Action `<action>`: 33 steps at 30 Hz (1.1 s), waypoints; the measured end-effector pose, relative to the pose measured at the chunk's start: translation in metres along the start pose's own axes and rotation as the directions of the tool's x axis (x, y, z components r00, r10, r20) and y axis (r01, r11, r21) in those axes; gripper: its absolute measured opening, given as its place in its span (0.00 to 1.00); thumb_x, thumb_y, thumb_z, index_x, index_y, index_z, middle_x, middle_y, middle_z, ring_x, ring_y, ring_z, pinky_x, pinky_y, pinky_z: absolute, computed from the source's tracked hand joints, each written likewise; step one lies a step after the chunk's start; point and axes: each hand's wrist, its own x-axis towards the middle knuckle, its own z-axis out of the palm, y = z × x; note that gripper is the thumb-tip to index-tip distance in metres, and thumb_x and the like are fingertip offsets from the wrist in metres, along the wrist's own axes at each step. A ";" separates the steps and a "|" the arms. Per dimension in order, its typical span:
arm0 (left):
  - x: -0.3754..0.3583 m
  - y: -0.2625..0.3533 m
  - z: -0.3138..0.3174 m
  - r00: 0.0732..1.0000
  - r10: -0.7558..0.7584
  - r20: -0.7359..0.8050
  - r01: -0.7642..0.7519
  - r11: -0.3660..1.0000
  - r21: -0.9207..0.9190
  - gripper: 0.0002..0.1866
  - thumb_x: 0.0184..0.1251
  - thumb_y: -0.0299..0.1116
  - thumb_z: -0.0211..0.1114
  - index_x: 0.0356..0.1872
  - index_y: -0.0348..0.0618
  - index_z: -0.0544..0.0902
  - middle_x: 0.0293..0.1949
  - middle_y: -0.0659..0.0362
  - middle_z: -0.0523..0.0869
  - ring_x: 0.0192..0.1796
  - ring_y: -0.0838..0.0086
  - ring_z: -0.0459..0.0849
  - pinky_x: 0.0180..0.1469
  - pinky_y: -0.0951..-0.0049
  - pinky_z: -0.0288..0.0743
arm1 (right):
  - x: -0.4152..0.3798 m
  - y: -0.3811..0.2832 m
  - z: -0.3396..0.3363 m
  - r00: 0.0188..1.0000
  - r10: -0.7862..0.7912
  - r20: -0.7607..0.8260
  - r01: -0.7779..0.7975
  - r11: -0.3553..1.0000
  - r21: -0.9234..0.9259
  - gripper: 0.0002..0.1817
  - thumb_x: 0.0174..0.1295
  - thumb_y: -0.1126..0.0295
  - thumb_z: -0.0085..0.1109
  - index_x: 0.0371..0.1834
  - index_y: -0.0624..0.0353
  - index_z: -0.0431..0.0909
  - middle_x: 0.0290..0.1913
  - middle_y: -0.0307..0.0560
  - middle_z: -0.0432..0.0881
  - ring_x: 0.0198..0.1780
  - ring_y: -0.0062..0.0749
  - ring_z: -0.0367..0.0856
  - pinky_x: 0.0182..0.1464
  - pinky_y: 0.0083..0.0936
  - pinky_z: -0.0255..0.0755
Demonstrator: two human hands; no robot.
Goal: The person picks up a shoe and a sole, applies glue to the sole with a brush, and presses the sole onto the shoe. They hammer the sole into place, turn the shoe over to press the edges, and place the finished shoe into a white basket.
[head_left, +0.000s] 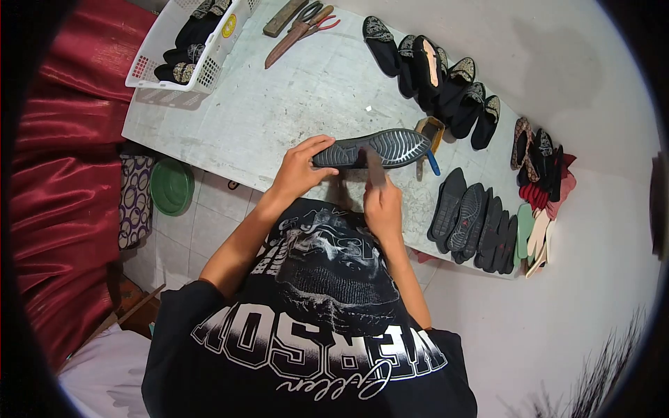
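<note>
My left hand [303, 166] grips one end of a black shoe sole [341, 153], thumb below and fingers along the upper edge. The sole's ribbed tread faces me, and its far right end shines with pale streaks. Closed low in front of the sole is my right hand [382, 207], wrapped around a flat brownish tool [375, 169]. The tool's tip overlaps the middle of the sole; motion blur hides its exact kind and whether it touches. Just behind the sole's right end stands a small yellowish container [437, 132], with a blue handle [433, 164] beside it.
Dark soles [468, 217] lie in a row at the table's right, near green and cream insoles [533, 237]. Black patterned shoes [456, 97] line the wall. A white basket [209, 70] holds more shoes; pliers [322, 23] and a brown knife-shaped tool [287, 46] lie at the back.
</note>
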 end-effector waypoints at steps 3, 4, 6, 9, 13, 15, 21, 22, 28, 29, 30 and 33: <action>0.007 0.001 0.009 0.999 0.039 -0.009 -0.039 0.999 -0.001 0.34 0.51 0.27 0.84 0.63 0.38 0.85 0.64 0.52 0.86 0.56 0.66 0.90 0.44 0.71 0.85 | 0.002 -0.011 -0.002 1.000 0.026 0.010 -0.025 1.000 -0.014 0.12 0.76 0.68 0.47 0.41 0.65 0.77 0.22 0.51 0.77 0.23 0.39 0.79 0.28 0.34 0.69; 0.007 0.000 0.009 0.997 0.072 -0.011 -0.072 0.997 0.006 0.34 0.51 0.27 0.84 0.63 0.38 0.85 0.64 0.52 0.86 0.57 0.64 0.89 0.44 0.71 0.85 | 0.000 -0.015 0.000 1.000 -0.001 -0.011 0.001 1.000 0.001 0.15 0.79 0.65 0.45 0.37 0.63 0.77 0.21 0.42 0.76 0.21 0.26 0.75 0.26 0.29 0.66; 0.010 0.008 0.009 0.998 0.068 -0.002 -0.068 0.997 0.024 0.34 0.51 0.28 0.84 0.63 0.38 0.85 0.64 0.51 0.86 0.58 0.62 0.89 0.48 0.69 0.85 | -0.003 -0.011 0.003 0.999 -0.047 -0.006 0.047 0.997 0.056 0.10 0.74 0.71 0.49 0.44 0.67 0.77 0.26 0.62 0.81 0.27 0.53 0.86 0.31 0.39 0.73; 0.012 0.013 0.013 0.999 0.054 0.005 -0.054 0.998 0.035 0.33 0.50 0.28 0.84 0.62 0.38 0.86 0.63 0.50 0.87 0.61 0.58 0.88 0.55 0.66 0.84 | 0.001 -0.015 0.004 0.997 -0.072 -0.029 0.072 0.997 0.001 0.10 0.74 0.71 0.48 0.45 0.66 0.77 0.26 0.61 0.81 0.27 0.53 0.86 0.31 0.40 0.72; 0.015 0.014 0.018 1.000 0.028 0.004 -0.028 1.000 0.005 0.33 0.47 0.29 0.84 0.60 0.38 0.86 0.61 0.48 0.87 0.63 0.53 0.86 0.66 0.63 0.79 | 0.006 -0.026 0.000 0.998 0.041 0.048 -0.039 0.999 -0.030 0.12 0.73 0.73 0.47 0.48 0.66 0.80 0.26 0.60 0.82 0.28 0.53 0.87 0.31 0.40 0.73; 0.015 0.014 0.021 1.000 0.025 -0.011 -0.025 1.000 -0.006 0.33 0.47 0.29 0.84 0.60 0.38 0.86 0.61 0.47 0.87 0.63 0.53 0.87 0.66 0.63 0.80 | 0.004 -0.029 0.002 0.998 -0.021 0.051 0.021 1.000 -0.007 0.13 0.73 0.73 0.46 0.49 0.66 0.80 0.28 0.62 0.83 0.30 0.56 0.87 0.34 0.42 0.74; 0.019 -0.012 0.025 0.998 -0.055 0.020 0.058 0.977 -0.207 0.36 0.43 0.31 0.87 0.60 0.39 0.85 0.57 0.54 0.89 0.59 0.66 0.88 0.65 0.68 0.78 | 0.010 0.002 0.007 0.996 -0.089 0.028 0.091 0.991 -0.102 0.15 0.76 0.69 0.45 0.50 0.67 0.81 0.33 0.67 0.85 0.37 0.68 0.86 0.39 0.46 0.76; 0.018 -0.026 0.028 0.993 -0.082 0.083 0.105 0.933 -0.343 0.37 0.43 0.31 0.87 0.61 0.40 0.85 0.56 0.56 0.89 0.57 0.71 0.87 0.65 0.70 0.77 | 0.011 0.006 0.004 0.999 0.001 0.049 0.002 0.998 -0.063 0.16 0.78 0.66 0.45 0.47 0.67 0.81 0.32 0.66 0.84 0.35 0.66 0.85 0.38 0.46 0.75; 0.016 -0.043 0.051 0.991 -0.081 0.102 0.125 0.812 -0.571 0.40 0.49 0.34 0.88 0.66 0.39 0.80 0.55 0.60 0.87 0.56 0.77 0.84 0.64 0.73 0.76 | 0.010 0.024 0.004 0.993 0.096 0.063 -0.104 0.985 0.135 0.27 0.86 0.50 0.42 0.35 0.61 0.74 0.21 0.37 0.71 0.18 0.19 0.68 0.22 0.26 0.61; 0.014 -0.046 0.053 0.991 -0.086 0.099 0.128 0.809 -0.573 0.40 0.49 0.34 0.88 0.66 0.39 0.80 0.55 0.60 0.87 0.56 0.77 0.84 0.64 0.73 0.76 | 0.010 0.020 0.005 0.993 0.096 0.069 -0.104 0.988 0.117 0.26 0.86 0.52 0.42 0.35 0.62 0.74 0.21 0.37 0.72 0.18 0.21 0.68 0.22 0.28 0.62; 0.015 -0.049 0.054 0.993 -0.070 0.095 0.113 0.809 -0.577 0.40 0.49 0.34 0.89 0.65 0.39 0.80 0.54 0.60 0.87 0.56 0.77 0.84 0.64 0.73 0.76 | 0.010 0.015 0.005 0.993 0.094 0.074 -0.102 0.988 0.115 0.26 0.86 0.52 0.42 0.35 0.62 0.74 0.21 0.37 0.72 0.18 0.21 0.68 0.22 0.28 0.62; 0.018 -0.049 0.051 0.995 -0.048 0.090 0.091 0.822 -0.562 0.39 0.49 0.33 0.88 0.65 0.39 0.80 0.54 0.61 0.87 0.56 0.78 0.83 0.63 0.74 0.77 | 0.007 -0.020 0.004 0.997 0.020 0.068 -0.016 0.998 -0.057 0.20 0.84 0.60 0.45 0.37 0.64 0.76 0.21 0.41 0.75 0.19 0.23 0.72 0.24 0.29 0.64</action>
